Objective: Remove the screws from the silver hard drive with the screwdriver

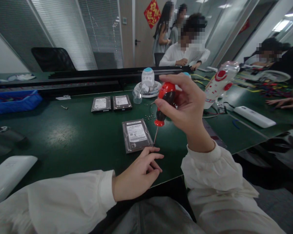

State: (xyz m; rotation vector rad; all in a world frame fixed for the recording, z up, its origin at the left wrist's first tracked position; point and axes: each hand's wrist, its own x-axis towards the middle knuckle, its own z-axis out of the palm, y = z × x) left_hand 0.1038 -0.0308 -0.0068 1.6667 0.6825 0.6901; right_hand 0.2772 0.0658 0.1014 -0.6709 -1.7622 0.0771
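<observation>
A hard drive [136,134] lies label up on the green table in front of me. My right hand [185,100] grips a red and black screwdriver [166,97], held nearly upright. Its tip is at the drive's near right corner; whether it sits in a screw is too small to tell. Just below that corner, my left hand [141,172] rests at the drive's near edge, fingers stretched out and apart, holding nothing visible. Several small screws [149,116] are scattered on the table beyond the drive's right side.
Two more hard drives [101,104] lie further back. Behind stand a small white fan [147,79] and a clear cup [137,97]. A blue bin [14,100] is at left, a white power strip [254,117] at right. A person in white [185,55] sits across the table.
</observation>
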